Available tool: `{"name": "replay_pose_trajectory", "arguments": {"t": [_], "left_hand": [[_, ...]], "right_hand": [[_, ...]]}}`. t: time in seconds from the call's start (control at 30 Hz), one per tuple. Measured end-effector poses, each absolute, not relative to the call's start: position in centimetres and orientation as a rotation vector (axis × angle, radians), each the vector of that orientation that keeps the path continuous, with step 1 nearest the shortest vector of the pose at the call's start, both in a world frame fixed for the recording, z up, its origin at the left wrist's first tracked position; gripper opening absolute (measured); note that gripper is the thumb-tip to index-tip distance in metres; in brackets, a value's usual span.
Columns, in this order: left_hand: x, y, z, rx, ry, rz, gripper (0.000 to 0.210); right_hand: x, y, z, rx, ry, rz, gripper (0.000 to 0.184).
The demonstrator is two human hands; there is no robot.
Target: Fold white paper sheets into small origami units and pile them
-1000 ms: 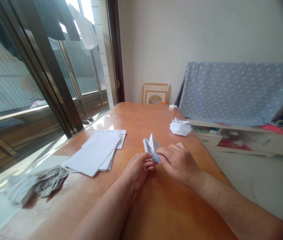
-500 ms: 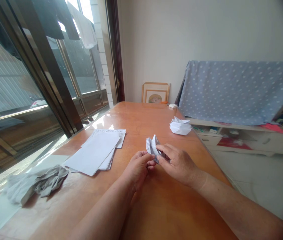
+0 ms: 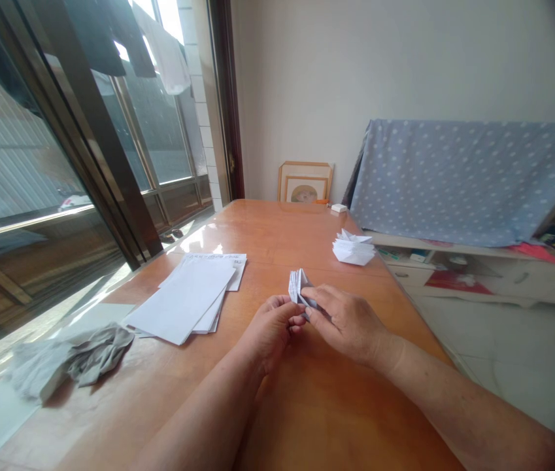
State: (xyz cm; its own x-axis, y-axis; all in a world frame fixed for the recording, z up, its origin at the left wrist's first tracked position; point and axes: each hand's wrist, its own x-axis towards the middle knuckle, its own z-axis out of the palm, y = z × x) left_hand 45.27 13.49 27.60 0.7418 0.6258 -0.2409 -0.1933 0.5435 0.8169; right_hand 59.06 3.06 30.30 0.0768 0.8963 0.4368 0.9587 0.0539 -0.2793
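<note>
Over a wooden table (image 3: 277,239), inward of its right edge, the left hand (image 3: 273,322) grips a layered folded-paper piece (image 3: 295,286) as the right hand (image 3: 350,322) pinches its flaps, apparently shaping folds, the next press likely calling for a light touch.

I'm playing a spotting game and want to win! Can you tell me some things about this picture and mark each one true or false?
1. The left hand and the right hand are both on one folded paper piece. True.
2. The flat white sheets lie to the right of both hands. False: they lie to the left.
3. A white folded paper bundle sits on the table, beyond the right hand. True.
4. The spotted cloth is bright yellow. False: it is blue-grey with white spots.
5. A crumpled grey cloth lies on the left side of the table. True.
</note>
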Motion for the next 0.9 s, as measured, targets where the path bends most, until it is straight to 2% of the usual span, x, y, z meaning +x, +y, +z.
{"name": "replay_pose_trajectory", "arguments": {"t": [0.17, 0.43, 0.8, 0.9], "left_hand": [[45.3, 13.4, 27.6, 0.874, 0.58, 0.529, 0.023], [45.4, 14.1, 27.3, 0.75, 0.611, 0.591, 0.019], [45.4, 14.4, 27.6, 0.651, 0.567, 0.58, 0.019], [45.2, 14.4, 27.8, 0.637, 0.544, 0.543, 0.018]], "right_hand": [[59.2, 3.0, 30.5, -1.791, -1.804, -0.103, 0.027], [60.5, 3.0, 30.4, -1.68, -1.464, -0.171, 0.024], [60.1, 3.0, 30.0, -1.754, -1.667, 0.037, 0.039], [60.0, 3.0, 30.1, -1.776, -1.659, 0.038, 0.037]]}}
